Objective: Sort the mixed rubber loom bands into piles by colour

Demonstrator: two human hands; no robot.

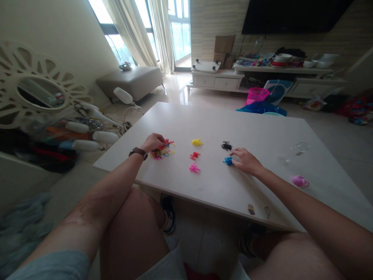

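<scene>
My left hand, with a dark watch on its wrist, reaches into a mixed-colour pile of small thin pieces on the table's left. Its fingers are closed together at the pile's far edge; what they pinch is too small to make out. Over on the right, my right hand touches a blue pile, thumb and fingers apart. Just beyond it lies a black pile. Between the hands, a yellow pile, a red pile and a pink pile form a column.
The white table also bears a clear plastic container, a pink-purple object with a loop and a small yellow-and-blue character figure near the front edge. Past the far edge stands a pink basket.
</scene>
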